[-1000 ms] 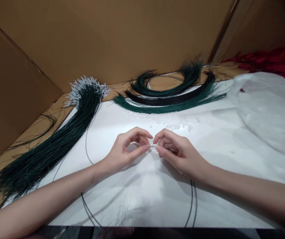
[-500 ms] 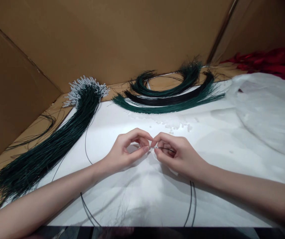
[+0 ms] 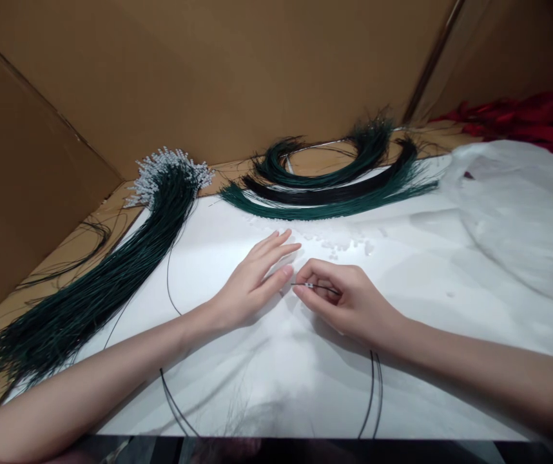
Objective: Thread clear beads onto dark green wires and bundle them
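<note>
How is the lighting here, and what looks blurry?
Head view: light gleams off the flat white work surface, and the bare right hand casts a soft shadow; head view, upper right: the ragged red fabric-like heap looks dim and soft-edged.

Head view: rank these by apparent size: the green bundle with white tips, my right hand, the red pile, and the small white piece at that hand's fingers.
1. Green bundle with white tips
2. Right hand and red pile: too alike to rank; the hand is nearer the camera
3. White piece
</note>
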Demonstrator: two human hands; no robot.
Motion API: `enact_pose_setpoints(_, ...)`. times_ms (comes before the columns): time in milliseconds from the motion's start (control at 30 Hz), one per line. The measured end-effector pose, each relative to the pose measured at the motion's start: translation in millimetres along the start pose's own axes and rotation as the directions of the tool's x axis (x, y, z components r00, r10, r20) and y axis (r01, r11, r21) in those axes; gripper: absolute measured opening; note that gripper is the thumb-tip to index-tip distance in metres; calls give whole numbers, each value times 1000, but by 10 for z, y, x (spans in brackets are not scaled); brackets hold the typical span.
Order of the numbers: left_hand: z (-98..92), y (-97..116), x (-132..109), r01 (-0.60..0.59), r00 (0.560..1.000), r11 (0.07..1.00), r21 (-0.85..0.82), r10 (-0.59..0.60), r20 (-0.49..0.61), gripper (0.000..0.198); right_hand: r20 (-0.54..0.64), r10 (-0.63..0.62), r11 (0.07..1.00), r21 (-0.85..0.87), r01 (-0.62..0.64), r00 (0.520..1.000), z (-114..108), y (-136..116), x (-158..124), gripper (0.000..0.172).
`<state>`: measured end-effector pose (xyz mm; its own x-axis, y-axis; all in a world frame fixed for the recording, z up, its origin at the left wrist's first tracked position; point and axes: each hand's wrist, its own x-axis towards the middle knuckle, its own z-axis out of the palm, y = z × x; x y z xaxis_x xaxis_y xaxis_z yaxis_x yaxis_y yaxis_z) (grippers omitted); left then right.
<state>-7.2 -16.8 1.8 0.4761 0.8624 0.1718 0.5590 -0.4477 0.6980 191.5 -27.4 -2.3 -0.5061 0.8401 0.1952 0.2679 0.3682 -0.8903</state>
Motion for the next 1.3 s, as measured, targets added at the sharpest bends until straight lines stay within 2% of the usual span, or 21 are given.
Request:
enact_pose_setpoints(100,33,10,26,19,996,994,109,-28,81,48,7,-14,1000,13,14,1000,3,7,-3,8)
enact_pose_setpoints(167,43,13,23,16,996,994,112,-25,86,47,11,-20,1000,21,20,1000,4,15,-4,7)
enact_pose_setpoints(433,35,-54,9,-61,998,994,-96,59,-19,34,3,-25,1000,-5,25,1000,-2,17,-8,6)
enact_pose_setpoints(767,34,-4,3,44,996,959,-280,-64,-64,12,1,-7,1000,15,7,1000,1,13,-19,8)
enact_pose_setpoints(1000,48,-2,-13,66,993,947,-316,-93,-69,12,18,27,999,35,-28,999,-36,-43,-13,15)
enact_pose_setpoints(1100,37,20,-4,56,991,964,-261,-85,-101,11,28,44,998,45,-45,999,-53,-62,-14,17)
enact_pose_setpoints(1300,2,39,14,99,968,994,48,-85,-237,10,21,83,995,59,-84,996,-62,-51,-18,23)
